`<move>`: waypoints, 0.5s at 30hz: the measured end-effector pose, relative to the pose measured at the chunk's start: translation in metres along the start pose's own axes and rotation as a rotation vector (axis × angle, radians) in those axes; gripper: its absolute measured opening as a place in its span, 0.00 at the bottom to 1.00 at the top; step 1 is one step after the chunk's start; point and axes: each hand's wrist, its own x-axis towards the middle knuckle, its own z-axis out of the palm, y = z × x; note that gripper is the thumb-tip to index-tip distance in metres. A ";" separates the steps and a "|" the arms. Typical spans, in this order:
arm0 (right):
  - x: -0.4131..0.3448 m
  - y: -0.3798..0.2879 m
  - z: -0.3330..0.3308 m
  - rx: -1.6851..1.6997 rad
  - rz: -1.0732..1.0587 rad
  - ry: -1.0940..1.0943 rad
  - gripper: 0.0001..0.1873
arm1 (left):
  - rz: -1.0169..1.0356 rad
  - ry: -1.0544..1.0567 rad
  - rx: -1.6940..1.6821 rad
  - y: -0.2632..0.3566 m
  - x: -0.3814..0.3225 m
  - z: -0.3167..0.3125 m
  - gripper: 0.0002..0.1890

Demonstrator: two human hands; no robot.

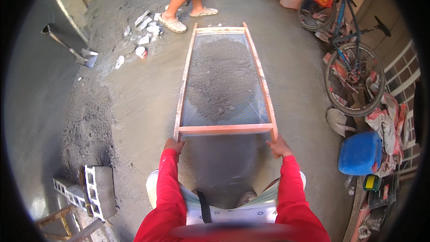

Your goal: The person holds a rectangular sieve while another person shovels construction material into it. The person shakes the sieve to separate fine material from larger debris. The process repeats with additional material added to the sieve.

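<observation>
A long wooden-framed mesh sieve (pixel 225 129) stretches out ahead of me, its two side rails ending in handles on my side. My left hand (pixel 174 145) grips the end of the left rail, and my right hand (pixel 281 146) grips the right one. Grey sand and small stones (pixel 223 77) lie spread over the mesh, reaching from near the far crossbar almost to the near one. Bare mesh shows in the near corners. Whether the far end rests on anything is hard to tell.
A person's legs in clogs (pixel 173 23) stand beyond the sieve, near white debris (pixel 147 27). Left are a shovel (pixel 85 57), sand (pixel 89 127) and hollow concrete blocks (pixel 104 191). Along the right are a bicycle (pixel 357 57), a shovel blade (pixel 337 121), sacks (pixel 386 121) and a blue plastic jug (pixel 359 153).
</observation>
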 end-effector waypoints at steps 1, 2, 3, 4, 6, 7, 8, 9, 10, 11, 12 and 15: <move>0.002 0.002 0.001 -0.015 0.013 -0.002 0.32 | -0.001 0.011 -0.016 -0.002 0.001 0.001 0.24; 0.004 0.006 0.002 -0.019 -0.004 0.023 0.32 | -0.014 0.015 -0.020 -0.003 0.004 0.002 0.23; 0.007 0.008 0.003 -0.069 -0.009 0.030 0.31 | -0.023 -0.010 -0.017 -0.005 0.004 0.003 0.23; 0.008 0.011 0.004 -0.105 -0.048 0.067 0.30 | -0.087 -0.064 -0.016 -0.005 0.005 0.002 0.22; 0.011 0.013 0.006 -0.155 -0.159 0.143 0.33 | 0.095 -0.008 0.129 -0.006 0.006 0.001 0.21; 0.012 0.013 0.006 -0.183 -0.186 0.148 0.36 | 0.038 -0.016 -0.018 -0.006 0.005 0.001 0.20; 0.012 0.012 0.006 -0.126 -0.098 0.090 0.36 | -0.007 -0.036 -0.019 -0.005 0.006 0.001 0.19; 0.011 0.011 0.005 -0.070 -0.012 0.034 0.36 | 0.014 -0.020 -0.023 -0.005 0.005 0.001 0.19; 0.010 0.009 0.004 -0.022 0.069 -0.002 0.36 | 0.015 -0.017 -0.033 -0.005 0.006 0.001 0.19; 0.007 0.007 0.003 -0.028 0.074 -0.010 0.36 | -0.017 -0.034 -0.046 -0.005 0.005 0.001 0.19; 0.005 0.004 0.002 -0.040 0.064 0.012 0.36 | 0.009 -0.015 -0.021 -0.005 0.005 0.001 0.19; -0.003 -0.003 -0.001 -0.064 0.039 0.014 0.35 | 0.008 -0.007 0.004 -0.006 0.007 0.002 0.19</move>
